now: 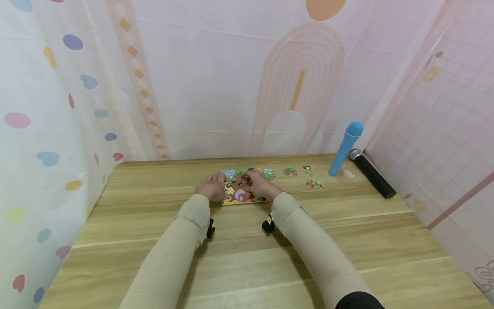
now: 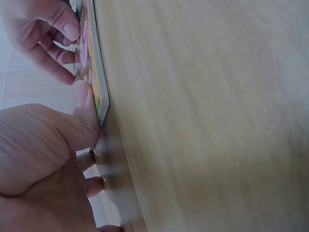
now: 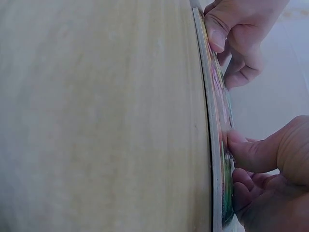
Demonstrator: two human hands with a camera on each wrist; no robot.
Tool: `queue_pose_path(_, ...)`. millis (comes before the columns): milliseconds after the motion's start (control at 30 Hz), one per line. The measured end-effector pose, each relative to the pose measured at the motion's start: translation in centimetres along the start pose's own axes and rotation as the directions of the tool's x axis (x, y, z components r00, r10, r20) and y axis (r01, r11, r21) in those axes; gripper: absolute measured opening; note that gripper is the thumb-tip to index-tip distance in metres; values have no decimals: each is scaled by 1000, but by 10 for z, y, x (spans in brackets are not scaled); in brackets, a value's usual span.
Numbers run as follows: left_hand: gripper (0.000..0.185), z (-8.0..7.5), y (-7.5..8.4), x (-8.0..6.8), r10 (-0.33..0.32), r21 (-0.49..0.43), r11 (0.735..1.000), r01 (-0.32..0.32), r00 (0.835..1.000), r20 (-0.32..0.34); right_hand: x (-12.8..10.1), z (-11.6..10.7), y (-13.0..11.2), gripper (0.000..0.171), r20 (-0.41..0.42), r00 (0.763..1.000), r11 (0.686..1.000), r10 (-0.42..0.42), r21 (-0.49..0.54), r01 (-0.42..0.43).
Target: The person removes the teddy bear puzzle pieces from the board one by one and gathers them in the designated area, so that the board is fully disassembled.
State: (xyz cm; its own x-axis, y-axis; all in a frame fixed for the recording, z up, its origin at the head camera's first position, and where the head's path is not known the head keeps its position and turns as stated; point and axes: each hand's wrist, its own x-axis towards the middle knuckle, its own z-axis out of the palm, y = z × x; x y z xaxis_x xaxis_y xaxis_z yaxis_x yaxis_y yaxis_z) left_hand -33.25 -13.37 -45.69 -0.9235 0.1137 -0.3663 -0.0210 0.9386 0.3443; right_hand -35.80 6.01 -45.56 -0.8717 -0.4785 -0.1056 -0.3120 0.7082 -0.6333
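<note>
A jigsaw puzzle board with a brown bear picture lies flat on the table in the head view. My left hand holds the board at its left side. In the left wrist view its thumb lies over the board's edge, other fingers beside it. Over the upper right of the picture, my right hand touches the puzzle with thumb and fingertips. From the right wrist view, the thumb and bent fingers meet the surface; whether a piece is between them is hidden.
Several loose puzzle pieces, among them a brown and green one, lie right of the board. Farther right, a blue microphone stands upright beside a lying black microphone. A small pale item sits between them. Patterned curtain borders the table.
</note>
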Motion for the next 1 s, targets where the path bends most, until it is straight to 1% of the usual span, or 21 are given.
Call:
queue_pose_path(133, 76, -1, 1, -2, -4, -1, 1000, 4, 1000, 10, 1, 0, 0, 58, 13, 1000, 999, 7, -39, -6)
queue_pose_path(367, 72, -5, 5, -10, -6, -11, 1000, 7, 1000, 22, 3, 0, -1, 52, 12, 1000, 1000, 29, -1, -29)
queue_pose_path(633, 70, -3, 5, -9, -15, -7, 1000, 16, 1000, 20, 4, -3, -1, 48, 39, 999, 999, 36, 6, -37)
queue_pose_path(800, 72, -4, 5, -10, -12, -21, 1000, 13, 1000, 18, 6, -6, -3, 48, 64, 997, 998, 35, -61, -31)
queue_pose_path(867, 72, -4, 5, -10, -12, -25, 1000, 13, 1000, 11, 7, -7, -4, 49, 78, 997, 995, 20, -97, -12)
queue_pose_path(1000, 72, -3, 4, -7, -7, -26, 1000, 7, 1000, 0, 10, -11, -3, 52, 103, 994, 990, -27, -131, 41)
